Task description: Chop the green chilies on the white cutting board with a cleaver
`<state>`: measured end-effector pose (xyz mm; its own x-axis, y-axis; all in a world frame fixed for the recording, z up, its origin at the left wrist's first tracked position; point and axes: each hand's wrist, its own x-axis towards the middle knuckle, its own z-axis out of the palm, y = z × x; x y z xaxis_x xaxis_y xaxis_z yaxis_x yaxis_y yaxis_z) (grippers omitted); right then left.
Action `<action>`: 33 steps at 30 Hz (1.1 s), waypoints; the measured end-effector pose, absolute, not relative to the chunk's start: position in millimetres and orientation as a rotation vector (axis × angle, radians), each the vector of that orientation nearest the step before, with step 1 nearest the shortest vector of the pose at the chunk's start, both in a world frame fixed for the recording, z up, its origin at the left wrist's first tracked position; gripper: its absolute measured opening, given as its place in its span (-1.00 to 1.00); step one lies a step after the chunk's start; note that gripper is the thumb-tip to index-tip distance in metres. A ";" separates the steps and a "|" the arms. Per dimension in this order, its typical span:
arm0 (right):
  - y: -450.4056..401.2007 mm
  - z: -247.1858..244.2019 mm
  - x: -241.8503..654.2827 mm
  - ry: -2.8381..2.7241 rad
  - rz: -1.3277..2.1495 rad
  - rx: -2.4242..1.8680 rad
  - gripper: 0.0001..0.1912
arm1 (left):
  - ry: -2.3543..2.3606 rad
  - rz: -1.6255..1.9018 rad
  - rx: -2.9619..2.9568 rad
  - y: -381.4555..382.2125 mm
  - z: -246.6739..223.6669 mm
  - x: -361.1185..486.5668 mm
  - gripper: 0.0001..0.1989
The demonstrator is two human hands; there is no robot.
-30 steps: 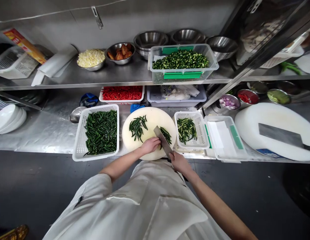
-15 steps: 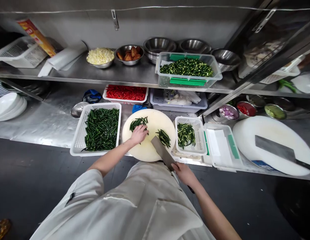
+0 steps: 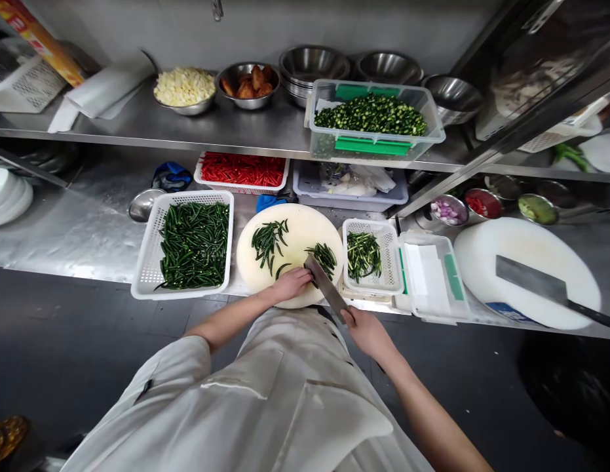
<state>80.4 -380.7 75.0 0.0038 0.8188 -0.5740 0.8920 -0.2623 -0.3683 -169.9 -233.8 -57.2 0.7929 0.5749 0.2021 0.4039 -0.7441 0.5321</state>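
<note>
A round cream chopping board (image 3: pixel 297 229) lies in front of me. My right hand (image 3: pixel 366 333) is closed round the handle of a cleaver (image 3: pixel 328 288), its blade slanting over the board's right side. My left hand (image 3: pixel 292 284) is low on the board, fingers together, pinching green chilli, mostly hidden, against the blade's tip. Whole green chillies (image 3: pixel 268 241) lie loose at the board's upper left. A bundle of green chilli pieces (image 3: pixel 323 259) rests right of the blade. To the left stands a white basket (image 3: pixel 148 262) of whole green chillies; at right, a smaller basket (image 3: pixel 389 282) holds cut ones.
Behind the board are a basket of red chillies (image 3: pixel 243 172) and a grey tray (image 3: pixel 354 202) with plastic bags. A clear tub (image 3: pixel 373 152) of chopped greens sits on the shelf above. Farther right, another cleaver (image 3: pixel 531 278) lies on a second chopping board (image 3: pixel 511 239).
My left hand has moved from the pile of whole chillies down and right to the cleaver's tip. The blade has shifted slightly right and up. The view has tilted a little.
</note>
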 end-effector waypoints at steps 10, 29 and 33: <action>-347.4 47.1 50.9 1.838 -1.066 2.234 -0.67 | 0.731 0.498 2.469 -230.1 -51.1 -168.3 -0.69; -367.5 58.2 71.5 1.870 -1.141 2.163 -0.66 | 0.795 0.516 2.503 -226.2 -51.6 -170.5 -0.73; -337.6 43.7 52.5 1.835 -1.041 2.221 -0.65 | 0.796 0.521 2.493 -223.5 -51.9 -166.5 -0.72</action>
<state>52.5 -337.6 43.7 0.0525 0.8407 -0.5389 0.8938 -0.2802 -0.3501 -166.5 -223.5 -51.9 0.7598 0.6156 0.2091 0.4374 -0.7219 0.5362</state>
